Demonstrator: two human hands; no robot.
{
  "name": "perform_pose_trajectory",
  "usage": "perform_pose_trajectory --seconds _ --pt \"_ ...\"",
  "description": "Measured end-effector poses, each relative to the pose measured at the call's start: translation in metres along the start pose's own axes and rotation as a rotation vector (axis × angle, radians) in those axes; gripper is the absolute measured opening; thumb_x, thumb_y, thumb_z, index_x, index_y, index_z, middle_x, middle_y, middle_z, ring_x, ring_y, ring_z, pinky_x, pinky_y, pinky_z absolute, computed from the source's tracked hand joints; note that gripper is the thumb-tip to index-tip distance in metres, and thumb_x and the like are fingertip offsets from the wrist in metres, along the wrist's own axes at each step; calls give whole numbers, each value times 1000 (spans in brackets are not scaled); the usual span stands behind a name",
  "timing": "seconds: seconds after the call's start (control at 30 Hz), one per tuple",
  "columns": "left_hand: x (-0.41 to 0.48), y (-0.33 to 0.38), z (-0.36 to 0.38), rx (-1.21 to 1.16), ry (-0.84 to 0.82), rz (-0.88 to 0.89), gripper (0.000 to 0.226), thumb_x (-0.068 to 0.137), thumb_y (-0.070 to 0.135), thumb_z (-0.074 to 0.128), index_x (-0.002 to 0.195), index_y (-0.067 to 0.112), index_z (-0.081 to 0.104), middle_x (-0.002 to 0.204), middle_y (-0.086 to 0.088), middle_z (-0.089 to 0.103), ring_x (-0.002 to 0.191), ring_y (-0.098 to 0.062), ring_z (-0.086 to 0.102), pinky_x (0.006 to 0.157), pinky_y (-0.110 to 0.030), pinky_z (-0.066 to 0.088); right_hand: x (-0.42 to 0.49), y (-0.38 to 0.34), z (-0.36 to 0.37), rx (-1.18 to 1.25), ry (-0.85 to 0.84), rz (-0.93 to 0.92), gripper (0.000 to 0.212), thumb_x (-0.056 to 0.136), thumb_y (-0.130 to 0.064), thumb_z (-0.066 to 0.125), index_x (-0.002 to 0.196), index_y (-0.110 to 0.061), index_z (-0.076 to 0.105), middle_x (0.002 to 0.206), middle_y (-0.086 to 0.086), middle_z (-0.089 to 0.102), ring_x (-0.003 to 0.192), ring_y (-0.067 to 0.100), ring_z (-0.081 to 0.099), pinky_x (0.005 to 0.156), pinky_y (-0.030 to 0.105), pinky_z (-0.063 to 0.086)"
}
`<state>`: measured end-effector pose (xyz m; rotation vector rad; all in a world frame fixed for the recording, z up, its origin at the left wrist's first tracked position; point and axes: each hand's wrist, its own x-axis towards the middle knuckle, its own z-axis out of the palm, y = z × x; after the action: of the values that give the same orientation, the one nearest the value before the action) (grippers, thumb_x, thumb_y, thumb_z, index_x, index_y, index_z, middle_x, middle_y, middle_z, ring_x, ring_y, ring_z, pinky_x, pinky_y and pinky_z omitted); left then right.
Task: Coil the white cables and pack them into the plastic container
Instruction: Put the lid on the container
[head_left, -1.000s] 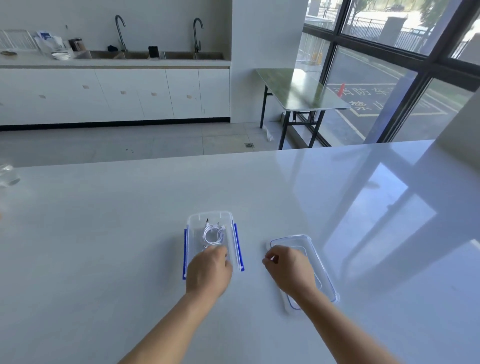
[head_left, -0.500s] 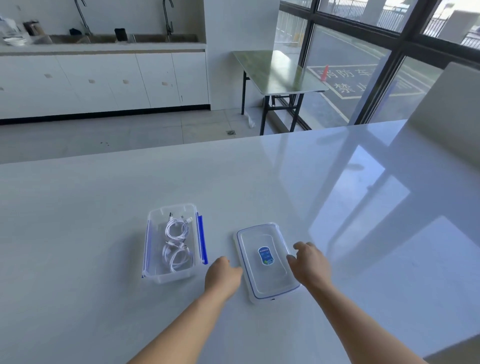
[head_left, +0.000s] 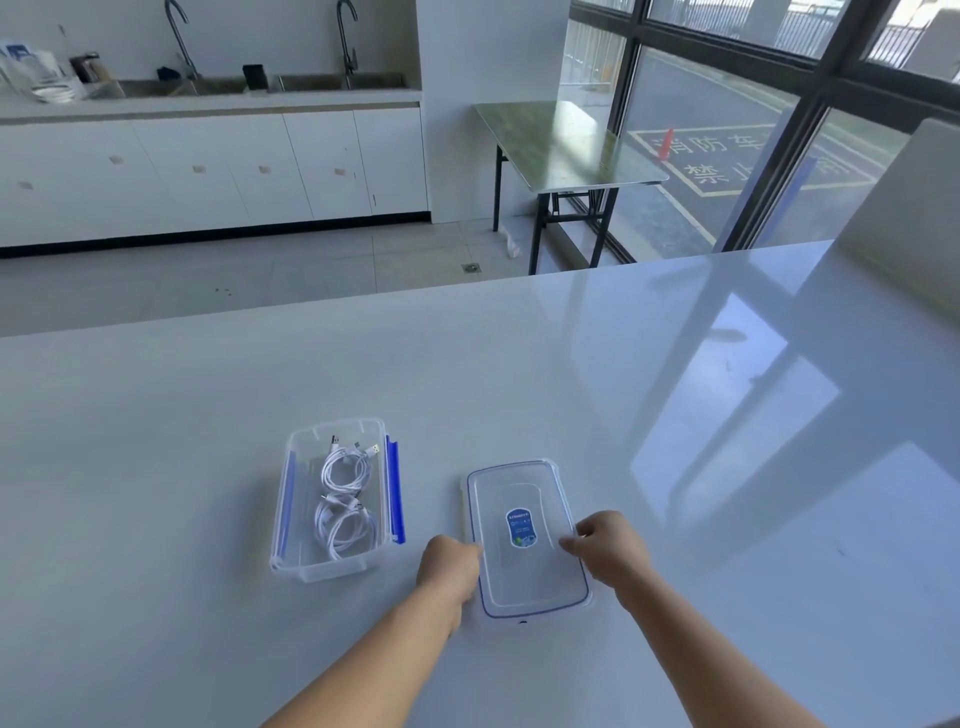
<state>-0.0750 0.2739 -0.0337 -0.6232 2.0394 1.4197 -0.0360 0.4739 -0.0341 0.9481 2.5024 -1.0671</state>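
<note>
Left hand (head_left: 449, 566) and right hand (head_left: 605, 545) pinch the lid (head_left: 524, 577) by its long sides, near the worktop's (head_left: 519, 364) near edge. The white cables (head_left: 343, 499) lie coiled in the plastic container (head_left: 332, 569) just left. Closing step, likely: lift the lid across and seat it squarely.

Both bare forearms reach forward from the bottom of the view, converging slightly. The left forearm (head_left: 363, 660) runs up and to the right, and the right forearm (head_left: 717, 654) runs up and to the left. The left hand (head_left: 449, 569) is knuckles-up, its fingers curled against the left long edge of a clear rectangular plastic lid (head_left: 524, 486). The right hand (head_left: 610, 545) sits opposite at the right long edge, its fingers (head_left: 571, 544) bent inward, the tips pinching over the rim. The hands are level with each other, apart by the lid's width.
</note>
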Motion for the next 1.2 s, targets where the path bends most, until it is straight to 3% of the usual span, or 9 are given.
perform_pose_trajectory --seconds 0.17,0.2,0.33,0.37,0.4,0.5,0.87,1.0,1.2 --pt "-21 12 -17 -58 -5 151 19 85 21 63 70 27 54 79 -3 53 69 -22 45 66 -29 48 -5 -7 -11 202 84 -57 36 67 -32 68 74 1 57 56 -2 41 53 18 39 58 32 39" --pt "-24 15 -22 -58 -2 206 6 84 25 65 81 29 62 86 -1 62 73 -24 54 74 -30 52 -7 -13 -14 230 108 -93 38 67 -33 67 77 2 56 57 -2 39 55 18 36 59 31 36" --pt "-30 33 -58 -39 125 361 37 85 27 69 121 18 67 95 7 70 95 -24 68 91 -43 56 -19 -55 -20 290 133 -235 41 67 -36 63 76 3 53 61 1 33 58 18 29 61 33 31" --pt "-30 38 -69 -33 158 414 33 86 26 69 114 9 69 88 10 68 87 -23 67 89 -40 56 -21 -67 -18 293 128 -265 42 68 -36 63 77 3 54 62 1 33 59 18 29 61 33 31" --pt "-30 42 -81 -15 184 459 27 85 25 68 111 31 68 79 11 64 77 -21 62 83 -34 53 -23 -80 -15 291 123 -288 43 68 -38 63 78 3 54 62 1 33 59 18 29 61 32 30" --pt "-23 48 -116 28 282 551 30 79 27 64 78 29 35 65 9 50 60 -17 42 62 -26 38 -29 -115 0 272 96 -345 43 68 -39 62 70 0 47 61 1 31 60 18 29 61 32 30" --pt "7 29 -218 198 481 512 31 80 20 61 64 11 36 61 0 29 63 -18 25 56 -28 23 -48 -201 76 194 -13 -384 38 69 -32 64 58 -14 31 58 3 29 57 17 30 59 32 28" --pt "19 16 -230 185 456 415 24 78 29 64 66 25 44 60 5 43 60 -19 36 57 -27 31 -48 -212 99 127 -7 -382 43 73 -28 67 57 -18 28 56 2 28 54 18 30 55 30 21" --pt "29 6 -228 260 473 404 40 80 19 62 60 16 27 54 0 25 57 -21 22 52 -31 17 -49 -210 120 53 27 -317 47 78 -24 67 57 -17 26 56 3 30 52 21 26 45 29 17"
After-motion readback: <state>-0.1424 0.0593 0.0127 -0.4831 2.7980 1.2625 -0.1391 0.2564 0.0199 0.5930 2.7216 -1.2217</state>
